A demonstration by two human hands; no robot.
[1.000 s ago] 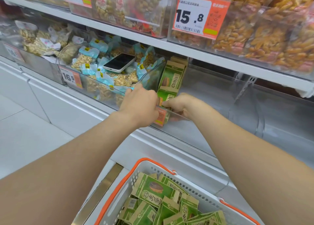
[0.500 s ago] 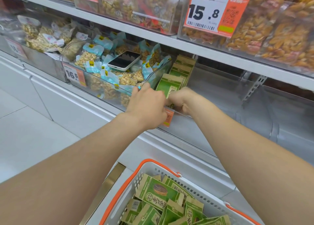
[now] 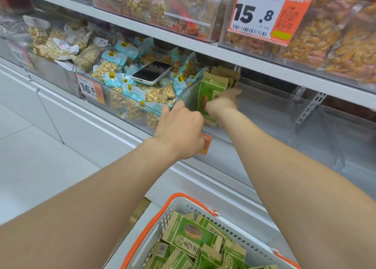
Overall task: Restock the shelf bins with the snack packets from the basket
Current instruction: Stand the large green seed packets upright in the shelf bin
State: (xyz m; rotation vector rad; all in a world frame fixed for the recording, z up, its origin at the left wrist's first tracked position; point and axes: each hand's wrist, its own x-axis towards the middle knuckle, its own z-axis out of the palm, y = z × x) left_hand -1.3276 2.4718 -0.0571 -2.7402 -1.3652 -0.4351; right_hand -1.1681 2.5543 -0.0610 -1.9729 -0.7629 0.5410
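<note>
The left hand (image 3: 180,130) curls its fingers over the clear bin (image 3: 254,110) at its near rim. The right hand (image 3: 222,104), blurred, touches upright green packets (image 3: 211,87) inside the bin; I cannot tell its grip. Spare packets (image 3: 189,234) lie in the basket (image 3: 154,234), nearer.

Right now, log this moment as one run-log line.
phase: stocking | left hand: at clear bin front edge, fingers hidden | right hand: on upright green packets in bin, grip blurred | basket: more packets inside

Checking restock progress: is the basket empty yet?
Not empty: green snack packets lie piled inside the white basket.
</note>
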